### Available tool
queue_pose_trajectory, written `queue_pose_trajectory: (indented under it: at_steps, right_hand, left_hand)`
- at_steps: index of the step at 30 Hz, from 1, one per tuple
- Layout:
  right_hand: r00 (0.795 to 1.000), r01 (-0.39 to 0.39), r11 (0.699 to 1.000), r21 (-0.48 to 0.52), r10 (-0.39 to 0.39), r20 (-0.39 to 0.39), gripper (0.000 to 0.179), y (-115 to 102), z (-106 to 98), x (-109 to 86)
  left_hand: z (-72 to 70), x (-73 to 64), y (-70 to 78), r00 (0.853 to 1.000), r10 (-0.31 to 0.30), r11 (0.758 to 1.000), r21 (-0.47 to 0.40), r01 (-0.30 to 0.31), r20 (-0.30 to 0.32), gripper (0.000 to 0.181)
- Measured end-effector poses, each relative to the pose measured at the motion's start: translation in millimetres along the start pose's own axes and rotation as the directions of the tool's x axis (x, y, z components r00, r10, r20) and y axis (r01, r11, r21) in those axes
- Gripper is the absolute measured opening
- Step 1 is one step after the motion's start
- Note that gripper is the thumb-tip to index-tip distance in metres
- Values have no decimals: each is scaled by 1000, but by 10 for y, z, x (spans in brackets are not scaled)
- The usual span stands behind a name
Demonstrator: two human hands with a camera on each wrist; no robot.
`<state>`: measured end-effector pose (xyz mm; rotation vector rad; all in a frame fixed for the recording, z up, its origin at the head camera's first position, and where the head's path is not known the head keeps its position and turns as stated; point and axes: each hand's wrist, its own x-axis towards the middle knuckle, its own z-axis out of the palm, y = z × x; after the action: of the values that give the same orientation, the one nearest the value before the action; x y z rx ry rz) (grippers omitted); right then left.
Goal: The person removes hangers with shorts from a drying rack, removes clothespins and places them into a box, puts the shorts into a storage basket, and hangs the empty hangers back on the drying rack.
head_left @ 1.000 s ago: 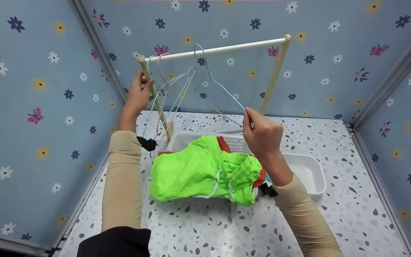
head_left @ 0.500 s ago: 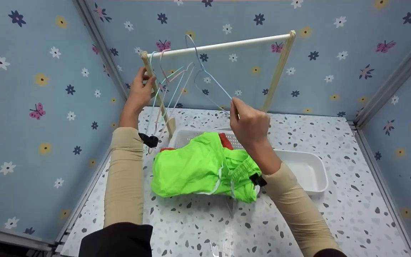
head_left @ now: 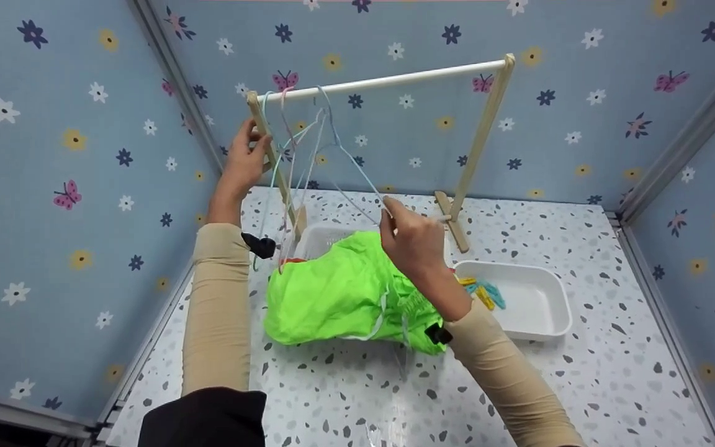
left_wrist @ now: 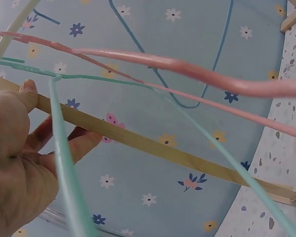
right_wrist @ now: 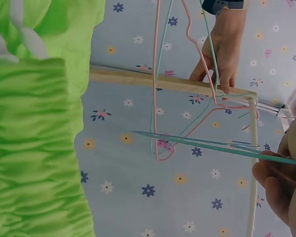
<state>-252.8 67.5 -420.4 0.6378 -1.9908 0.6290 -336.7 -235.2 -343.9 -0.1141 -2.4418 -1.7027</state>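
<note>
My left hand point(head_left: 246, 158) grips the left wooden post point(left_wrist: 153, 146) of a small clothes rack, thumb on one side and fingers on the other. My right hand point(head_left: 416, 239) pinches the lower side of a blue clothes hanger point(head_left: 357, 166). The hanger's hook lies at the white rod point(head_left: 407, 77); whether it bears on the rod is hard to tell. Beside the left post hang a pink hanger point(left_wrist: 163, 63) and a mint-green hanger point(left_wrist: 64, 143). Under the right hand lies a bright green garment point(head_left: 332, 292) with a gathered waistband and white drawstrings.
The garment covers most of a white basket point(head_left: 314, 236); a bit of red cloth point(head_left: 295, 260) shows at its left. To the right stands a white tray point(head_left: 537, 298) with yellow and blue clothespins point(head_left: 485, 298). Flowered panels stand at the back and both sides.
My right hand has moved left with the blue hanger, and its hook has come down from above the rod to the rod. The left hand stays on the post.
</note>
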Motion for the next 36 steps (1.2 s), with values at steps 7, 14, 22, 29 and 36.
queue_pose_trajectory:
  at_steps: [7, 14, 22, 29, 36]
  right_hand:
    - [996, -22, 997, 72, 15, 93, 21, -60, 54, -108]
    - [980, -24, 989, 147, -7, 201, 24, -141, 85, -185]
    - [959, 2, 968, 250, -72, 275, 12, -184, 62, -292]
    - [942, 9, 957, 291, -106, 320, 12, -84, -20, -415]
    - [930, -31, 954, 300, -83, 358, 12, 107, -200, -560]
  left_hand:
    - [-18, -6, 26, 1000, 24, 1000, 17, -24, 2, 46]
    - [-13, -2, 37, 999, 54, 998, -44, -54, 2, 45]
    - [16, -11, -43, 999, 52, 996, -73, -52, 0, 43]
    - [27, 87, -167, 1000, 19, 999, -43, -19, 10, 45]
    - [-125, 33, -287, 999, -14, 979, 202, 4, 46, 52]
